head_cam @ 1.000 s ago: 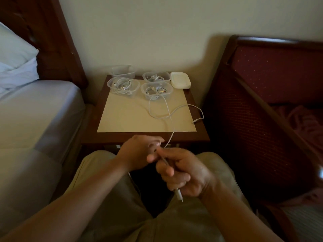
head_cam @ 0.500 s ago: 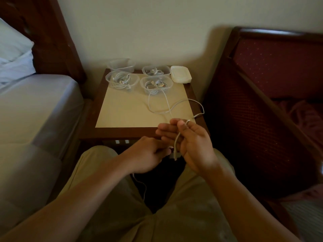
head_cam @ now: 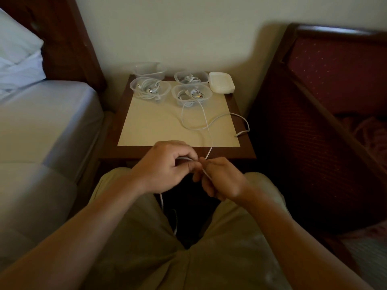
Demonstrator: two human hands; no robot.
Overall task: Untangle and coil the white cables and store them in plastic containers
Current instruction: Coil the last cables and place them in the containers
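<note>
My right hand point(head_cam: 219, 178) has come back down from its raised position and meets my left hand point(head_cam: 165, 166) over the lap, both pinching the white cable point(head_cam: 206, 122). I judge another loop is closing; the cable's far end lies in the front right container point(head_cam: 191, 95) on the nightstand point(head_cam: 240, 152).

1 head view, angled down, close over hands point(head_cam: 192, 174)
</note>
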